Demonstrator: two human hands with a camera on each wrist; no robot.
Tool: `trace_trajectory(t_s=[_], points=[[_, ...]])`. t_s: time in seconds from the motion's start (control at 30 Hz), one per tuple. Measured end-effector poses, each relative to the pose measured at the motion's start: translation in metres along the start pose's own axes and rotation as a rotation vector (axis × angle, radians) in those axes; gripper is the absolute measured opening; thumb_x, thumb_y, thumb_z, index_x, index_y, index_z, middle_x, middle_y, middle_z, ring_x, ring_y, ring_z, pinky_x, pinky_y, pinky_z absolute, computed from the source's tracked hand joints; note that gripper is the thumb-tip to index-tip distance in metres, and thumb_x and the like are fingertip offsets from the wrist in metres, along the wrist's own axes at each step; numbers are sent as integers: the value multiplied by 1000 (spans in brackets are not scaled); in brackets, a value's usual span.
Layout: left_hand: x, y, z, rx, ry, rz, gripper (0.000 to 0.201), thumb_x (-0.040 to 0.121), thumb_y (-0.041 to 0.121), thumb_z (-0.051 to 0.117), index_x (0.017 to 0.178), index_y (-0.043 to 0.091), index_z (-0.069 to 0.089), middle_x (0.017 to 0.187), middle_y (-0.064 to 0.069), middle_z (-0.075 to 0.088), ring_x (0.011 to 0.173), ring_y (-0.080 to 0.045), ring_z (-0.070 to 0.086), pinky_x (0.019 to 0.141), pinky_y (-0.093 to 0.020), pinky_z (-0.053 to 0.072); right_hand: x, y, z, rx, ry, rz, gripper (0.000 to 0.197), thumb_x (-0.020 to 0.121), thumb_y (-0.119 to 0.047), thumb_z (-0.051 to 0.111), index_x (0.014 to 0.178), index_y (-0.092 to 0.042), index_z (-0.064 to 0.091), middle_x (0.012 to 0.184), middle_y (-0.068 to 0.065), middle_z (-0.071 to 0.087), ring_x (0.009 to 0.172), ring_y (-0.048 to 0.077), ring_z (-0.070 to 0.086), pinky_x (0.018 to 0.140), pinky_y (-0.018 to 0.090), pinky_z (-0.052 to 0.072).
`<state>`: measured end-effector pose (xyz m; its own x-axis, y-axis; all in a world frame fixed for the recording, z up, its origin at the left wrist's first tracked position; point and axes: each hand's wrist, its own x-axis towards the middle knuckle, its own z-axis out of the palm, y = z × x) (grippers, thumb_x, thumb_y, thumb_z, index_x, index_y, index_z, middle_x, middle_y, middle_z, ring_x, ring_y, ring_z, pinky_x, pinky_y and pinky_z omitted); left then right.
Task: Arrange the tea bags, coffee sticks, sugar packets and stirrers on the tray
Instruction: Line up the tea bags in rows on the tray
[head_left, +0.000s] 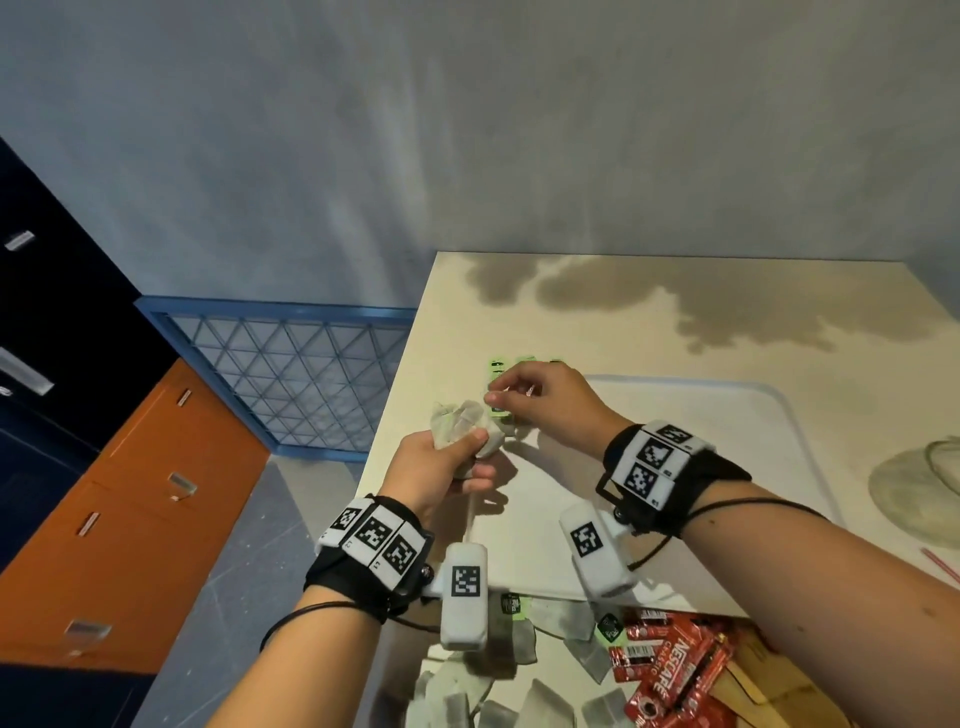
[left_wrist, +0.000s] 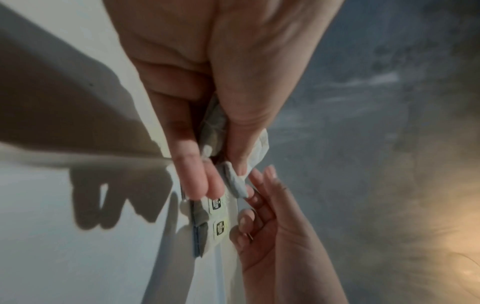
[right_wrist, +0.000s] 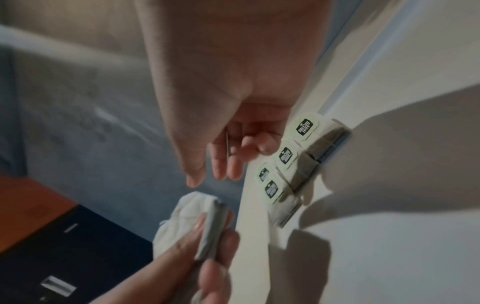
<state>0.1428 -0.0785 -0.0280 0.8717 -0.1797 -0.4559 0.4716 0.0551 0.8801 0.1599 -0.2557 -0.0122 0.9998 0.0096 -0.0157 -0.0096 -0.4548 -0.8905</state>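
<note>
My left hand (head_left: 467, 447) grips a bunch of white tea bags (head_left: 457, 421) just above the near-left part of the white tray (head_left: 727, 415). In the left wrist view the bags (left_wrist: 233, 181) sit pinched between thumb and fingers. A row of tea bags with green tags (head_left: 497, 369) lies at the tray's far left corner, clearer in the right wrist view (right_wrist: 285, 158). My right hand (head_left: 498, 395) hovers over that row with loosely curled fingers and holds nothing that I can make out. Its fingertips (right_wrist: 221, 174) point toward the held bunch (right_wrist: 187, 209).
Loose tea bags (head_left: 519, 670) and red coffee sticks (head_left: 670, 660) lie on the table in front of the tray. A glass bowl (head_left: 924, 483) stands at the right edge, with a pink stirrer (head_left: 940, 564) near it. The table's left edge drops to the floor beside orange drawers (head_left: 130, 519).
</note>
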Motion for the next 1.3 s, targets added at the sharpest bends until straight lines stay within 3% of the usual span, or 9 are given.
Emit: trace_trajectory(t_s=[0.1, 0.2, 0.33, 0.53, 0.73, 0.9, 1.03, 1.17, 1.3], points=[[-8, 3, 12, 57, -30, 17, 10, 90, 8, 68, 97, 2, 67, 69, -10, 71, 54, -16, 65, 54, -26, 60, -19, -4, 0, 39, -93, -30, 16, 86, -25, 75, 92, -10, 75, 85, 8, 72, 64, 0, 57, 63, 16, 46], [-12, 5, 20, 109, 27, 61, 16, 85, 12, 74, 94, -1, 70, 70, -13, 71, 52, -19, 63, 54, -30, 58, -28, 1, -5, 12, -6, -22, 17, 88, -24, 71, 82, -9, 70, 73, 5, 67, 64, 6, 54, 68, 26, 45], [-13, 6, 31, 140, 203, 179, 17, 79, 15, 81, 81, 1, 72, 70, -17, 72, 55, -28, 65, 63, -41, 60, -38, 3, -18, -104, 115, 15, 18, 92, -28, 65, 79, -16, 61, 76, -3, 64, 72, 13, 57, 72, 32, 46], [-21, 9, 61, 141, 135, 247, 16, 81, 22, 79, 84, 8, 74, 76, -13, 75, 61, -27, 71, 64, -38, 60, -49, -2, -20, -177, 197, 12, 12, 89, -23, 64, 78, -17, 65, 76, 0, 69, 76, 20, 66, 76, 39, 55], [-18, 14, 66, 106, 109, 244, 11, 83, 13, 76, 84, 2, 73, 72, -16, 72, 60, -25, 68, 62, -35, 60, -60, -7, -23, -156, 134, -30, 20, 93, -12, 56, 98, -19, 74, 81, -10, 68, 67, -3, 57, 66, 16, 43], [-10, 7, 57, 196, 31, 163, 10, 86, 10, 73, 87, 0, 71, 71, -16, 70, 55, -24, 66, 55, -32, 57, -58, 9, -30, -90, 189, -1, 18, 90, -14, 66, 107, -19, 65, 92, -4, 61, 68, 3, 51, 63, 20, 40], [-10, -6, 50, 254, -35, 53, 17, 86, 10, 73, 94, -4, 69, 69, -15, 70, 53, -22, 65, 51, -29, 58, -56, 22, -28, -99, 27, 76, 5, 90, -16, 68, 91, -11, 70, 78, -1, 66, 58, 12, 60, 50, 12, 42], [-4, -7, 40, 168, -82, -160, 31, 90, 22, 70, 95, -8, 67, 71, -22, 67, 56, -31, 66, 63, -48, 62, -42, 38, -21, -158, 6, 142, 7, 89, -16, 71, 84, -11, 71, 65, -2, 64, 48, 3, 57, 52, 16, 43], [7, 1, 23, -10, -136, -281, 22, 92, 19, 64, 97, -2, 63, 82, -21, 66, 70, -35, 69, 82, -53, 58, -18, 43, -18, -278, 78, 177, 18, 87, -19, 72, 70, -23, 66, 65, -11, 60, 61, 1, 53, 65, 22, 39]])
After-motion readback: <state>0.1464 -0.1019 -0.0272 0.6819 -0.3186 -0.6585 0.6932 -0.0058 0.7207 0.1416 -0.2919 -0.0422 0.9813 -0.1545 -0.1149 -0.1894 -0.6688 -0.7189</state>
